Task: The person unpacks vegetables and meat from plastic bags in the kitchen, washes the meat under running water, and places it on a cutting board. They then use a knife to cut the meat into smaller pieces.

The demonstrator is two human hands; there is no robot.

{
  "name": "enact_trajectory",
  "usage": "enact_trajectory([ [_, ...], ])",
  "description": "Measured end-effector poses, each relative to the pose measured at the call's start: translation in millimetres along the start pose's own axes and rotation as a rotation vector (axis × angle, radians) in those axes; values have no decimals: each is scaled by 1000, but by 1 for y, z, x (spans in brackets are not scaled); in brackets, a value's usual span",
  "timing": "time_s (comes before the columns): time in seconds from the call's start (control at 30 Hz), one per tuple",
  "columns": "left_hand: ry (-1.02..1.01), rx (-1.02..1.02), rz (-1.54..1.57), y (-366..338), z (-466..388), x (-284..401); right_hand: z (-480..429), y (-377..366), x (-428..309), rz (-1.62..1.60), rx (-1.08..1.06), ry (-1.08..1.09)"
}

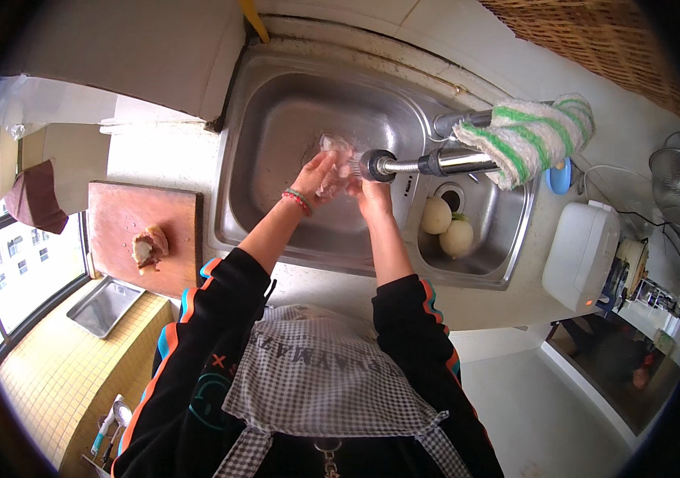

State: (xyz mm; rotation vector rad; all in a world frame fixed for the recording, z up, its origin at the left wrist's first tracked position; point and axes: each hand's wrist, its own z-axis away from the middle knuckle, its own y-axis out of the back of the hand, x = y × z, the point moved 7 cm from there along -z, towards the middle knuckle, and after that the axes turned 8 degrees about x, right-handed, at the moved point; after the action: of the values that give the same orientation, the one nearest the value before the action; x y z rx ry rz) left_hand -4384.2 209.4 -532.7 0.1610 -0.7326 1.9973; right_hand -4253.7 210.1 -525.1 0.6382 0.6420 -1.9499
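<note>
Over the large basin of a stainless steel sink (292, 233), my left hand (316, 173) grips a glossy, pale pink piece of what looks like raw meat (335, 179). Water falls on it from a black-rimmed faucet head (375, 166). My right hand (374, 198) is at the piece's right side, just below the faucet head, which covers part of it; its grip is unclear. Two round white radishes or turnips (456, 236), one with a green top, lie in the small basin by the drain. Left of the sink, a chunk of meat (150, 246) rests on a wooden cutting board (113, 209).
A green-striped towel (525, 140) hangs over the faucet pipe. Right of the sink stand a white appliance (582, 257) and a metal strainer (674, 173). A metal tray (105, 306) sits on the yellow tiled ledge (47, 358) below the window.
</note>
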Motion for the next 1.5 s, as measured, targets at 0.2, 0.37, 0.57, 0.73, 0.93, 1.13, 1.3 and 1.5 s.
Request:
enact_trajectory([
  [0.2, -301, -277, -175, -40, 25, 25, 7, -21, -12, -58, -105, 65],
  [0.37, -401, -293, -537, -63, 41, 26, 8, -23, -20, -291, -141, -5],
  [0.57, -299, -234, -410, -45, 23, 19, 8, -17, -26, -532, -358, -8],
  [0.73, -285, -56, -696, -19, 6, 16, 0, -4, -17, -576, -218, 92],
  [0.93, -274, 19, -277, -25, 15, 1, -13, -11, -10, -599, -82, 198],
  [1.13, -283, -26, -336, -8, 13, 4, -8, -16, -2, -488, -66, 171],
  [1.3, -71, -52, -139, 8, 6, 0, -4, -19, -3, -475, -251, 10],
  [1.5, -222, 43, -204, 10, 0, -4, -3, -6, -1, -119, 40, 122],
])
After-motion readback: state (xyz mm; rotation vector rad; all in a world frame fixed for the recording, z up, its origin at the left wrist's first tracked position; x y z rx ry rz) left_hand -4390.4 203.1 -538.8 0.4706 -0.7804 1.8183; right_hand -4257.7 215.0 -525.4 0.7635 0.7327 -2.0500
